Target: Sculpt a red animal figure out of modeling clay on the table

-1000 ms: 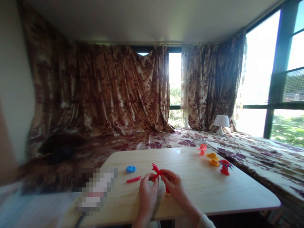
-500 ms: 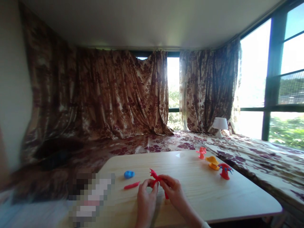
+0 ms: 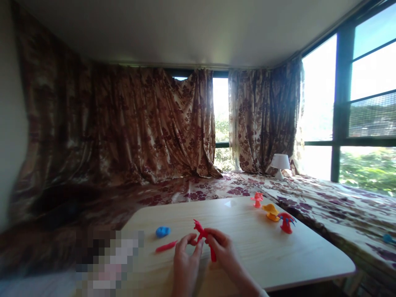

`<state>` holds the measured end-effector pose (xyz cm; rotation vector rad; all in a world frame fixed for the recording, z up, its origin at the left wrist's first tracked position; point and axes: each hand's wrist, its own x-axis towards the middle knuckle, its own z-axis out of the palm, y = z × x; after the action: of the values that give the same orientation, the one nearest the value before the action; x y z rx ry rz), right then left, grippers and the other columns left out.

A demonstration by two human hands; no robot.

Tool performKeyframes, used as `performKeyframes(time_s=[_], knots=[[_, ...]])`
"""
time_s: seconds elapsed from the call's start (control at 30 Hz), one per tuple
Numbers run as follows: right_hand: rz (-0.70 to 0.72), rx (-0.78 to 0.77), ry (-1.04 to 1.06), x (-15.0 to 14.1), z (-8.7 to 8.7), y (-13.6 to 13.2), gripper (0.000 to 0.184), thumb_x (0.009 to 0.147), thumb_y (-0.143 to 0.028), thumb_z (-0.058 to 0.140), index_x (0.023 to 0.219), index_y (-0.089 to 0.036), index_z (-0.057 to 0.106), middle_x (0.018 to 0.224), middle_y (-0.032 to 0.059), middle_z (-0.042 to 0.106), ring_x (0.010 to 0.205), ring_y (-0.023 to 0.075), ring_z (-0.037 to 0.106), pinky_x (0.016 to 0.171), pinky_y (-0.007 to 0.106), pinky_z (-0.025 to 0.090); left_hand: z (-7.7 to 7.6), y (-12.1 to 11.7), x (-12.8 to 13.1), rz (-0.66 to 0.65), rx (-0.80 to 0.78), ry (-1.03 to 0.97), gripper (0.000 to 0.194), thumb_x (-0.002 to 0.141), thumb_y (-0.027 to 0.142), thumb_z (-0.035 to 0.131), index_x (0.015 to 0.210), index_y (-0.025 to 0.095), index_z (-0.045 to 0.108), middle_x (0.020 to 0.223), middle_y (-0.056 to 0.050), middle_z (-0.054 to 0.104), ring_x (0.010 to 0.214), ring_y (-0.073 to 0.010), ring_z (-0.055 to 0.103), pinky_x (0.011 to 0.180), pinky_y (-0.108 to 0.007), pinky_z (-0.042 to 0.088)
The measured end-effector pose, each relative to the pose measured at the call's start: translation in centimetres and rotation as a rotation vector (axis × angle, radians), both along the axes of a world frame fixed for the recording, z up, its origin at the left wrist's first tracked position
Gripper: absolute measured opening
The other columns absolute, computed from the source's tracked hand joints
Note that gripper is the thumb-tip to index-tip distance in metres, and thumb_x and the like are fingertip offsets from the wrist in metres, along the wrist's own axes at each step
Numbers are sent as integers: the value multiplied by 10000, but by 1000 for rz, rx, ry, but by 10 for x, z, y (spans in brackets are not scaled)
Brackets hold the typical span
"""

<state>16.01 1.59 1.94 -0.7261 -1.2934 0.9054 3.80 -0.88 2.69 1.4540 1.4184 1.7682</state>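
Observation:
Both my hands hold a red clay figure [image 3: 201, 235] just above the light wooden table [image 3: 278, 255]. My left hand [image 3: 185, 264] pinches its left side with thumb and forefinger. My right hand [image 3: 224, 253] is closed round its stem, whose lower end sticks out below the fingers. A red clay roll [image 3: 166, 246] lies on the table just left of my left hand, and a blue clay lump [image 3: 162, 231] sits a little farther back.
Three small clay figures stand at the table's far right: an orange-red one [image 3: 257, 199], a yellow one [image 3: 271, 211] and a red-and-blue one [image 3: 286, 222]. A white lamp [image 3: 280, 164] sits on the patterned cloth by the curtains. A blurred-out patch covers the table's near left.
The view has drifted up and to the right, so everything sits lower and farther left in the picture. My hands keep the same hold on the red figure.

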Motion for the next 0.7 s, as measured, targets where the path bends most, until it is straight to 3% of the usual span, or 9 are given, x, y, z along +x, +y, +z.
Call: performKeyframes(time_s=[0.1, 0.27, 0.47, 0.7], knots=[[-62, -26, 42, 5, -1, 3, 422, 648, -529, 668, 831, -152, 714, 727, 82, 707, 662, 215, 620, 650, 344, 505, -3, 1, -2, -71, -29, -60, 376, 659, 496, 578, 804, 158, 655, 846, -98, 676, 872, -272, 592, 830, -397, 428], [-2, -46, 90, 5, 0, 2, 428, 634, -545, 672, 821, -161, 713, 755, 81, 709, 677, 211, 622, 661, 336, 501, -10, 5, -4, -167, -47, -55, 353, 705, 469, 546, 822, 155, 658, 897, -110, 675, 912, -279, 586, 870, -416, 404], [32, -57, 97, 4, 11, -7, 409, 625, -536, 685, 778, -158, 718, 689, 65, 701, 629, 180, 601, 617, 291, 490, -2, -1, 2, -268, -45, -50, 337, 705, 432, 576, 888, 157, 643, 939, -99, 666, 947, -258, 579, 891, -378, 398], [-51, -46, 116, 6, 17, -10, 406, 605, -534, 697, 769, -163, 716, 685, 57, 691, 636, 195, 612, 627, 308, 507, 4, -9, 0, -202, -45, 33, 303, 745, 462, 518, 731, 181, 631, 777, -51, 653, 806, -225, 584, 783, -328, 424]])
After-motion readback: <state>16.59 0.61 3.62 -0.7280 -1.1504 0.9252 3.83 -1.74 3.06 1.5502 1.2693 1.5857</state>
